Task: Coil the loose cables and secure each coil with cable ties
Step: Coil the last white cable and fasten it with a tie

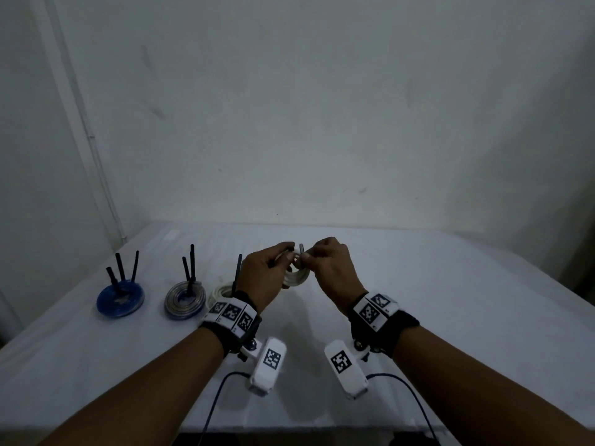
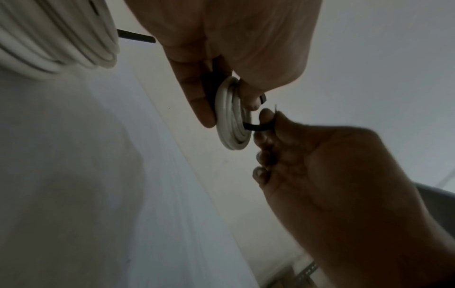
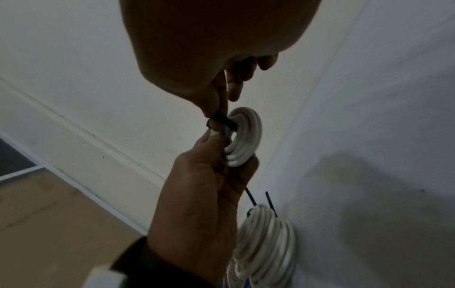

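Note:
I hold a small white cable coil in the air above the table, between both hands. My left hand grips the coil by its rim, fingers on one face and thumb on the other. A black cable tie passes through the middle of the coil. My right hand pinches that tie between thumb and forefinger, right beside the coil. In the right wrist view the tie sticks out of the coil's centre into my pinch.
Three tied coils lie in a row on the white table to the left: a blue one, a grey one and a white one, each with black tie tails standing up. The wall rises close behind the table.

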